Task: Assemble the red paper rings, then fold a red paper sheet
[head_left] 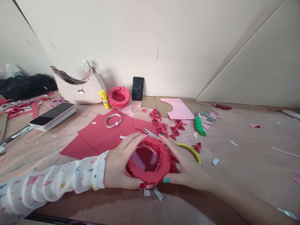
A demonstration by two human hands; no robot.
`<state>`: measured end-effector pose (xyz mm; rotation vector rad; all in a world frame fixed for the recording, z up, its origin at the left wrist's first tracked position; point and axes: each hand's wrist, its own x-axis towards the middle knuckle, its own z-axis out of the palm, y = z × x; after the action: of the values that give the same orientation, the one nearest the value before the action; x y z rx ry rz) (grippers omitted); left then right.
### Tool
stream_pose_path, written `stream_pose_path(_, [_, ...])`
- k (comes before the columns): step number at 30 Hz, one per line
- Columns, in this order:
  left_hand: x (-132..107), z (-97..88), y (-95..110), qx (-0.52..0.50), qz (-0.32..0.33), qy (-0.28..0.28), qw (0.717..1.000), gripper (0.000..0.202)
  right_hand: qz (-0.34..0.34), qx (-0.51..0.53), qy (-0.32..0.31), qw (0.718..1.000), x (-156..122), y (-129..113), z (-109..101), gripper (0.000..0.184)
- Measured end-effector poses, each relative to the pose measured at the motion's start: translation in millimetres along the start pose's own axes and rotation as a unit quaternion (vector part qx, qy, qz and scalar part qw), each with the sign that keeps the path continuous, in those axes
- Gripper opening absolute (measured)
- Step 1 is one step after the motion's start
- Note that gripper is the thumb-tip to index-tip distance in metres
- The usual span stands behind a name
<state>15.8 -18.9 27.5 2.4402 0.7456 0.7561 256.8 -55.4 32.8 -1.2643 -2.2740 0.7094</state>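
Across the table, sheets of red card (86, 145) lie fanned out, and a yellow glue stick (104, 98) stands near a finished-looking red paper ring (118, 97), its side thickly covered in folded pieces. The left hand (120, 162) curves its fingers widely around a second red paper ring (164, 164), equally layered as far as shows, held low over the table, while the right hand (189, 172) grips its far side. Loose folded red paper pieces (165, 128) lie unused just beyond.

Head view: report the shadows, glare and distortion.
Head view: soft, even light; broad shadow on the table below the left hand, right hand and red paper ring; sheen on the black phone; wide-angle bowing at frame edges; no obvious blur.
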Motion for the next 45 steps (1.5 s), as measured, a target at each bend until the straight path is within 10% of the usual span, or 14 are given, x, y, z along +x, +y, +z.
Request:
stream_pose_path(24, [1.3, -1.0, -9.6, 0.005, -0.022, -0.047, 0.999, 0.105, -0.032, 0.010, -0.014, 0.999, 4.1, -1.0, 0.2, 0.083])
stream_pose_path(29, [6.6, -5.0, -18.9, 0.050, 0.092, -0.033, 0.994, 0.095, -0.038, 0.013, -0.012, 0.999, 4.9, -3.2, 0.1, 0.082])
stream_pose_path(36, [5.7, -2.9, -18.5, 0.060, 0.216, -0.070, 0.972, 0.031, -0.015, 0.016, -0.034, 0.999, 2.9, -1.8, 2.2, 0.084])
stream_pose_path(45, [6.3, 2.0, -22.8, 0.157, 0.277, -0.073, 0.945, 0.038, -0.095, -0.150, -0.017, 0.984, -1.4, 6.1, 0.1, 0.057])
